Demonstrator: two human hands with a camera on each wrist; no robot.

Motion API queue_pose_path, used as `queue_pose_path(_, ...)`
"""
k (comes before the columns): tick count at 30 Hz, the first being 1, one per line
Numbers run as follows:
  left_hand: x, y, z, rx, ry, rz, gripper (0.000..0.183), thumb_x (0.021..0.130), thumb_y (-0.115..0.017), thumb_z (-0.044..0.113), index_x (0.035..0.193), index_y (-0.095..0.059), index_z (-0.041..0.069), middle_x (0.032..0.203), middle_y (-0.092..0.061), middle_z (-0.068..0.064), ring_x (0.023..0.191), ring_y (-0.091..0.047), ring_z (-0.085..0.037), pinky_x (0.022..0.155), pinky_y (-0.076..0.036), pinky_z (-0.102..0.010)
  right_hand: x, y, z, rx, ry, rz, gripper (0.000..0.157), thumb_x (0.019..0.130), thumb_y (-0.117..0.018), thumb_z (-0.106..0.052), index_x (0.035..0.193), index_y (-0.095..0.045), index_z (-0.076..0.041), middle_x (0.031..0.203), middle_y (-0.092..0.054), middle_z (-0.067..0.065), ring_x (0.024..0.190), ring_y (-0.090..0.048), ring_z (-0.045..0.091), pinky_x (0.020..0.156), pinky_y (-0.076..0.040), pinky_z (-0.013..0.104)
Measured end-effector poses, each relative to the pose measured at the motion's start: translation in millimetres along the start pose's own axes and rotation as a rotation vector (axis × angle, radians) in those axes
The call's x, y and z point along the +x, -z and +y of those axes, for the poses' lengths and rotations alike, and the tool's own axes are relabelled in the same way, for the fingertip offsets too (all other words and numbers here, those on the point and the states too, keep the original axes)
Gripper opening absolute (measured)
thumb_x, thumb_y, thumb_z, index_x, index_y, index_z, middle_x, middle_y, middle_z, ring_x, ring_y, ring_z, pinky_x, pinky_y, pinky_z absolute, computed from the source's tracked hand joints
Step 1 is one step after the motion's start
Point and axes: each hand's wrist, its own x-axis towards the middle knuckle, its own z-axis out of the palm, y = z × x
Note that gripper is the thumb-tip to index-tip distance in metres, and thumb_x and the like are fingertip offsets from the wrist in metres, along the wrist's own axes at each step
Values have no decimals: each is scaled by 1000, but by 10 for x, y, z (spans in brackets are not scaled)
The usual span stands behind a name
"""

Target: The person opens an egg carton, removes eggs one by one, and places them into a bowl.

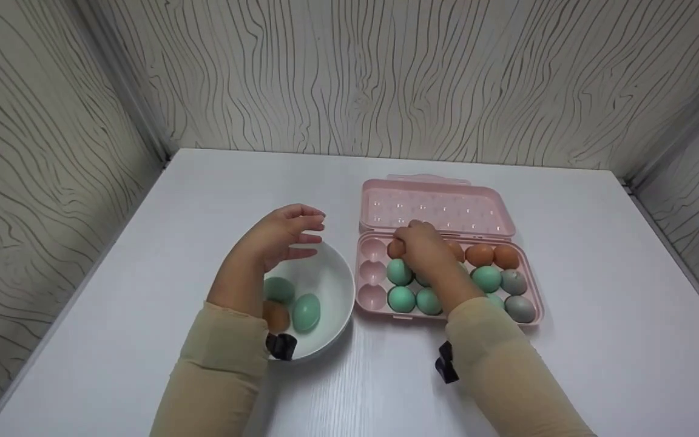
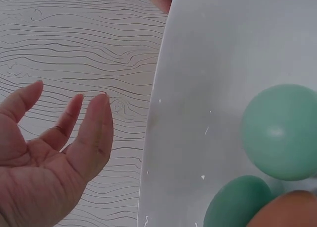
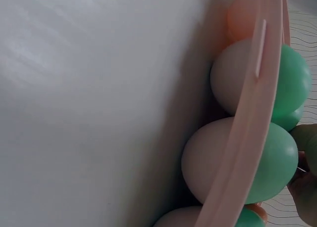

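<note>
A white bowl [image 1: 344, 291] holds two green eggs [image 1: 306, 312] and a brown egg [image 1: 276, 317]. My left hand [image 1: 286, 237] hovers over the bowl's far left side, fingers spread and lightly bent, with nothing in them. To the right lies a pink egg carton [image 1: 366, 311], its lid [image 1: 440, 209] folded back. With its fingertips, my right hand [image 1: 427, 252] grips a brown egg [image 1: 395, 248] in the carton's back row. Green eggs [image 1: 401, 299] fill much of the front and middle rows, partly hidden by the right forearm.
Pink cups [image 1: 372, 272] show at the carton's left end. Two grey eggs [image 1: 519, 308] sit at its right end, with more brown eggs [image 1: 506, 257] behind them. The white table [image 1: 264, 176] ends at patterned wall panels [image 1: 349, 79].
</note>
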Motion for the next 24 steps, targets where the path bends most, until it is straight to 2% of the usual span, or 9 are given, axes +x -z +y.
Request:
queue_pose_path(3, 2, 1, 3, 5, -3, 5, 32, 84, -65, 29, 111, -58, 13, 116, -55, -9, 110, -54, -29, 82, -51, -34, 6, -2, 8, -64, 59, 17, 7, 87, -54, -16, 88, -60, -13, 90, -50, 6, 85, -48, 24, 74, -41, 37)
queue_pose_path(6, 9, -1, 3, 11, 0, 5, 30, 85, -64, 28, 110, -58, 14, 115, -55, -8, 110, -54, -28, 82, -51, -34, -4, 14, 8, -13, 16, -2, 10, 90, -51, -19, 93, -58, -14, 91, -50, 5, 85, -49, 24, 76, -41, 37)
queue_pose_path(9, 16, -6, 2, 18, 0, 1, 30, 85, -64, 28, 111, -58, 14, 115, -55, -8, 110, -55, -28, 82, -51, -33, -13, 32, 15, -58, 38, -25, 10, 88, -54, -16, 97, -58, -16, 91, -50, 3, 85, -49, 23, 77, -41, 37)
queue_pose_path(11, 21, -9, 0, 20, 0, 2, 29, 85, -64, 28, 110, -58, 14, 115, -56, -8, 110, -55, -27, 83, -51, -33, -14, 38, 14, -21, 8, -41, 10, 91, -50, -21, 94, -58, -16, 89, -50, 3, 83, -48, 23, 76, -39, 36)
queue_pose_path(15, 23, -10, -8, 32, 4, 8, 27, 86, -63, 27, 110, -59, 15, 114, -56, -8, 108, -56, -26, 82, -51, -33, -8, 36, 9, 127, -108, -88, 39, 94, -35, -39, 79, -59, -12, 76, -52, 5, 76, -50, 25, 72, -35, 36)
queue_pose_path(17, 23, -8, -13, 39, 5, 9, 27, 86, -63, 27, 110, -59, 15, 114, -56, -7, 107, -56, -25, 82, -51, -33, -2, 33, 19, 134, -113, -81, 41, 94, -34, -41, 78, -59, -13, 74, -53, 5, 75, -50, 25, 72, -35, 36)
queue_pose_path(20, 29, -7, -17, 48, 6, 13, 27, 86, -63, 28, 110, -59, 15, 114, -57, -7, 106, -57, -24, 82, -51, -32, 6, 43, 50, -12, 24, -56, 16, 90, -50, -25, 92, -61, -14, 82, -53, 4, 79, -50, 24, 77, -39, 37)
queue_pose_path(21, 31, -6, -18, 51, 7, 16, 27, 86, -63, 28, 110, -59, 15, 114, -57, -7, 106, -57, -24, 82, -51, -32, 7, 47, 61, -71, 69, -38, 13, 88, -54, -20, 98, -60, -15, 86, -52, 3, 81, -50, 23, 77, -40, 38)
queue_pose_path(24, 31, -11, -18, 59, 12, 20, 26, 86, -63, 27, 110, -59, 16, 113, -57, -7, 106, -57, -24, 81, -52, -33, -1, 66, 76, -160, 145, -26, 39, 82, -64, -13, 119, -55, -18, 98, -48, 2, 89, -49, 23, 83, -44, 43)
